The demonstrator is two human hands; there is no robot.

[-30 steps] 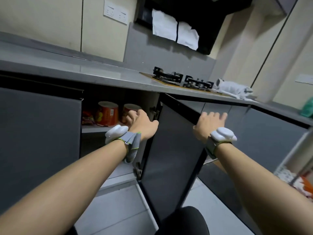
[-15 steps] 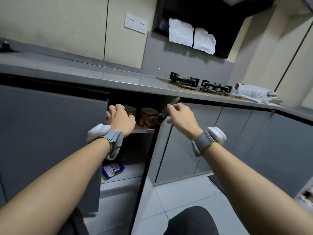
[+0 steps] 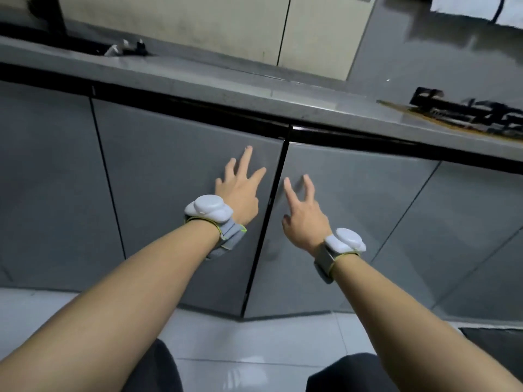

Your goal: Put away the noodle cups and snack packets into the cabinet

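Pressing: left hand (image 3: 237, 190) lies on the left door (image 3: 181, 193) and right hand (image 3: 304, 216) on the right door (image 3: 353, 222), one each side of the dark seam between them.
Fingers: spread wide on both hands, holding nothing; the left fingertips (image 3: 248, 149) look to touch the panel, while the right ones are on or just off it, I cannot tell which.
Why so: a flat hand near the meeting edge suits pushing a handleless door flush, so this reads as the closing step.
Doors: both look shut, edges lined up under the counter (image 3: 254, 91).
Noodle cups and packets: none in view; if stored, they sit behind the shut doors, which cannot be checked here.
Task stage: judged near its end.
Wrists: each carries a white device on a grey strap.
Writing: none legible anywhere; the stove (image 3: 467, 111) at far right is blurred.
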